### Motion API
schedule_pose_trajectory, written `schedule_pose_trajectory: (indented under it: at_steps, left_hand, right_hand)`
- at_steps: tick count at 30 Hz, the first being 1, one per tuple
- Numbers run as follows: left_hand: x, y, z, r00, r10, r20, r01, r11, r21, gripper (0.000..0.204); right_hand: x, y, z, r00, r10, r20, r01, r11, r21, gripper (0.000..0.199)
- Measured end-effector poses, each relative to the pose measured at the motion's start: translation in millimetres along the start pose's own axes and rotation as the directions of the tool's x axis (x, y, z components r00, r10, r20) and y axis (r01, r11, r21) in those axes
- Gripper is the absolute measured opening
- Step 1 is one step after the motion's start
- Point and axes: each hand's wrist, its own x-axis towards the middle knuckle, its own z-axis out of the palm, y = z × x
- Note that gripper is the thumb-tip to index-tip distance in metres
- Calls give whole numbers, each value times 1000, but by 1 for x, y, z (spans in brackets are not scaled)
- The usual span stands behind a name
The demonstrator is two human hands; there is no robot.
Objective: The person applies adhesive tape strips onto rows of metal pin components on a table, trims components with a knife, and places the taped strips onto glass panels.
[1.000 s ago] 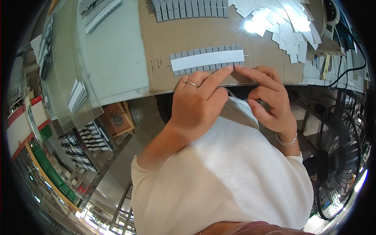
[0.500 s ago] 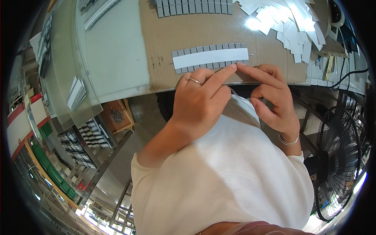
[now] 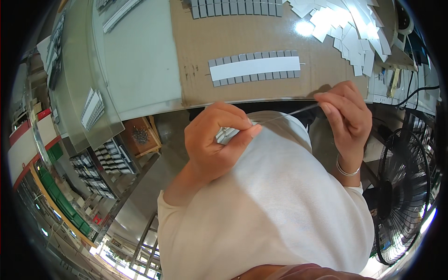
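Between my two hands, above my lap, runs a thin greyish strand [image 3: 298,111]; whether it is wire or thread I cannot tell. My left hand [image 3: 217,140] pinches its lower left end between thumb and forefinger. My right hand [image 3: 346,116] pinches the other end, higher up by the cardboard's front edge. Beyond them lies a row of small grey blocks with a white strip [image 3: 254,66] along its middle. A thin line sticks out at each end of that row, and neither hand touches it.
The row lies on a brown cardboard sheet [image 3: 196,56]. Farther back is another row of grey blocks [image 3: 235,8]. White cards [image 3: 350,32] are heaped at the back right. A black fan [image 3: 401,196] stands to the right, a wooden box [image 3: 142,137] below the table's left.
My hands have drawn back from the row's front edge and moved apart, left hand down and left, right hand to the right. The strand now shows stretched between them.
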Motion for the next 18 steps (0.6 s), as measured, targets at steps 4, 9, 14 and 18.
schedule_pose_trajectory:
  at_steps: [4,9,14,18]
  left_hand:
    - [-7,-2,-7,974,-227,15,226,958,-174,17]
    - [-9,2,-20,913,-407,22,392,862,-323,13]
    - [-11,-1,-20,915,-399,62,387,825,-412,8]
    - [-6,-1,-24,940,-340,-26,327,921,-211,7]
  right_hand:
    - [0,-3,4,988,130,-81,-127,991,42,9]
    - [4,-2,9,990,137,20,-137,943,303,9]
    - [14,-1,24,964,-24,-265,1,996,-87,18]
    - [22,6,33,959,29,-282,-45,998,-47,11]
